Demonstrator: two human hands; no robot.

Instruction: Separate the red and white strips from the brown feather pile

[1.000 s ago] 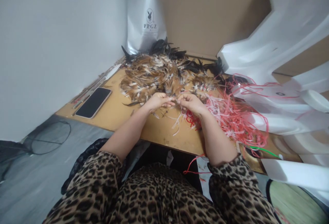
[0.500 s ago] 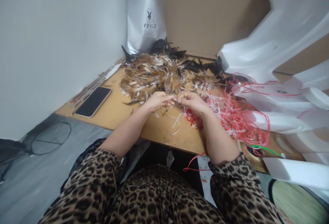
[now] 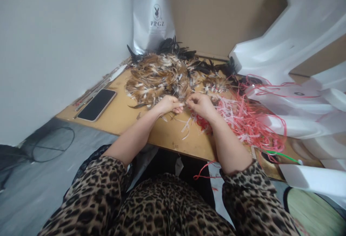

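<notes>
Pinching something small, perhaps a feather quill, the left hand point(image 3: 169, 104) and right hand point(image 3: 199, 105) meet fingertip to fingertip. It may slip into the red strips point(image 3: 243, 120) just beside the right fingers, or the feather pile point(image 3: 159, 79) beyond the fingers may scatter.

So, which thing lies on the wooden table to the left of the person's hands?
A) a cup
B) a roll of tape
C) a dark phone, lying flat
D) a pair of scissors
C: a dark phone lies flat on the table, left of the left hand and beside the feather pile.
</notes>
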